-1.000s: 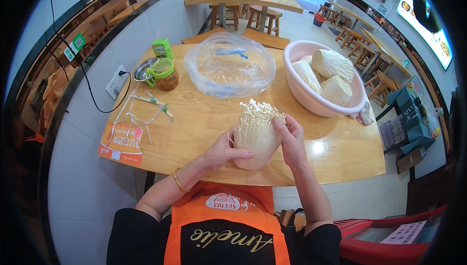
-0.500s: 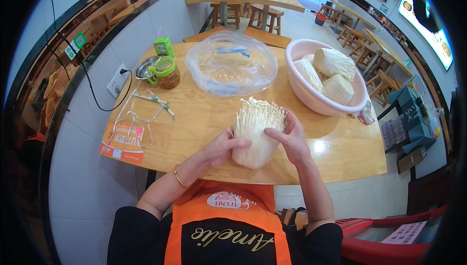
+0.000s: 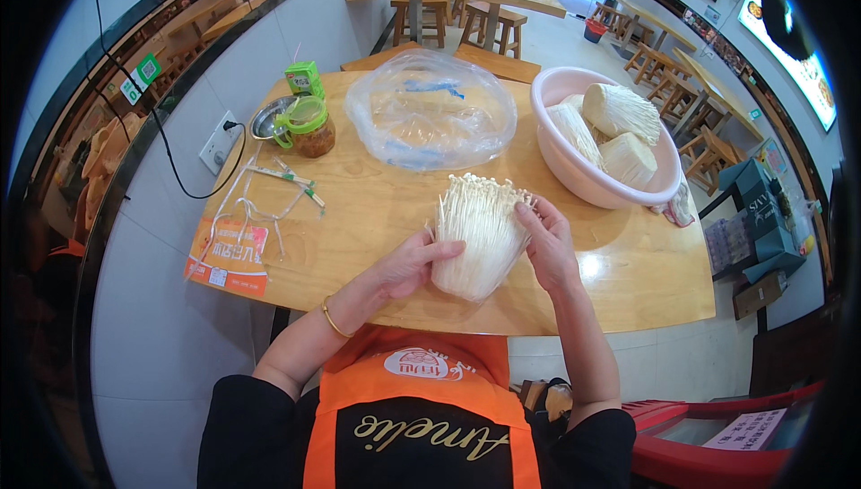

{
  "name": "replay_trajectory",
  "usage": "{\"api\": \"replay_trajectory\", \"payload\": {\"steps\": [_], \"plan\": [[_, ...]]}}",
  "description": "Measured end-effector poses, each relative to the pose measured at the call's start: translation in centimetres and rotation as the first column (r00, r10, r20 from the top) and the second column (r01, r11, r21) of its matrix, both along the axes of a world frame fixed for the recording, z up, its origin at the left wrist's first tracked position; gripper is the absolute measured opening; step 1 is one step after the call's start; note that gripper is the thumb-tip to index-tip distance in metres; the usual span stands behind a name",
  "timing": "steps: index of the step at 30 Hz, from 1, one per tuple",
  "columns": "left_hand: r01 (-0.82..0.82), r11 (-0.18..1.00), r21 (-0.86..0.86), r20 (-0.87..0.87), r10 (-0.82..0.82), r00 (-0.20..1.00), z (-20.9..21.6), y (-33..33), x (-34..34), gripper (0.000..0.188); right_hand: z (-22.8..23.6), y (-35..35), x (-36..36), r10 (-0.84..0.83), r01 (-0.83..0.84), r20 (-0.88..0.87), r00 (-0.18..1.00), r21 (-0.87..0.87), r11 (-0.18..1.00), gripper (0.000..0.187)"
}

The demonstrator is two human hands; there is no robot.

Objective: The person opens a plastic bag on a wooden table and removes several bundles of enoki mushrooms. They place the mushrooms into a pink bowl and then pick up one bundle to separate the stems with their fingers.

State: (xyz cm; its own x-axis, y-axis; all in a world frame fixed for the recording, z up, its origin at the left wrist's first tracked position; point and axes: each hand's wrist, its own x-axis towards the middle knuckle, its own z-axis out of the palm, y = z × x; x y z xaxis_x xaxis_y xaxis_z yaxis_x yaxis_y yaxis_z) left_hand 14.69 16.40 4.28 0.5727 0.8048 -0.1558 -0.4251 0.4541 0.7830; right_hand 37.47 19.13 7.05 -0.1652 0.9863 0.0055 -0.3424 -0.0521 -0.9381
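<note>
A white bundle of thin-stemmed enoki mushrooms lies on the wooden table, caps pointing away from me. My left hand presses against its left side near the root end. My right hand cups its right side, fingers spread along the stems. Both hands hold the bundle between them just above the table's near edge.
A pale pink basin with more enoki bundles stands at the right. A clear plastic bag lies behind the bundle. A jar with a green lid, a metal bowl, a green box and an orange-edged sheet sit at the left.
The mushroom bundle has shifted slightly and my hands have adjusted around it; my right hand now lies lower along its right side. Everything else stays still.
</note>
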Motion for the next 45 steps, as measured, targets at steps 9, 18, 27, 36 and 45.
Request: {"api": "replay_trajectory", "payload": {"steps": [9,18,27,36,45], "plan": [[0.005,0.999,0.033,-0.004,-0.005,1.0,0.2,0.0,-0.1,0.065,-0.6,0.4,0.5,0.016,-0.016,0.013,1.0,0.007,1.0,0.027],[-0.067,0.995,0.071,-0.008,0.068,0.998,0.5,-0.1,-0.2,0.067,-2.1,0.1,2.0,-0.399,0.34,0.187,0.898,0.283,0.897,0.018],[-0.169,0.985,0.037,-0.015,0.17,0.985,2.2,0.9,0.5,0.059,-2.6,-4.9,0.3,-0.689,0.393,0.306,0.657,0.641,0.659,0.009],[-0.144,0.981,-0.133,0.194,0.168,0.967,4.3,1.7,1.6,0.062,-1.5,-8.0,-1.1,0.04,-0.04,-0.007,0.999,-0.096,0.995,0.034],[-0.235,0.919,0.315,0.08,0.221,0.972,11.1,7.9,8.0,0.056,9.1,3.4,1.2,-0.126,0.057,0.104,0.987,0.504,0.862,0.047]]}}
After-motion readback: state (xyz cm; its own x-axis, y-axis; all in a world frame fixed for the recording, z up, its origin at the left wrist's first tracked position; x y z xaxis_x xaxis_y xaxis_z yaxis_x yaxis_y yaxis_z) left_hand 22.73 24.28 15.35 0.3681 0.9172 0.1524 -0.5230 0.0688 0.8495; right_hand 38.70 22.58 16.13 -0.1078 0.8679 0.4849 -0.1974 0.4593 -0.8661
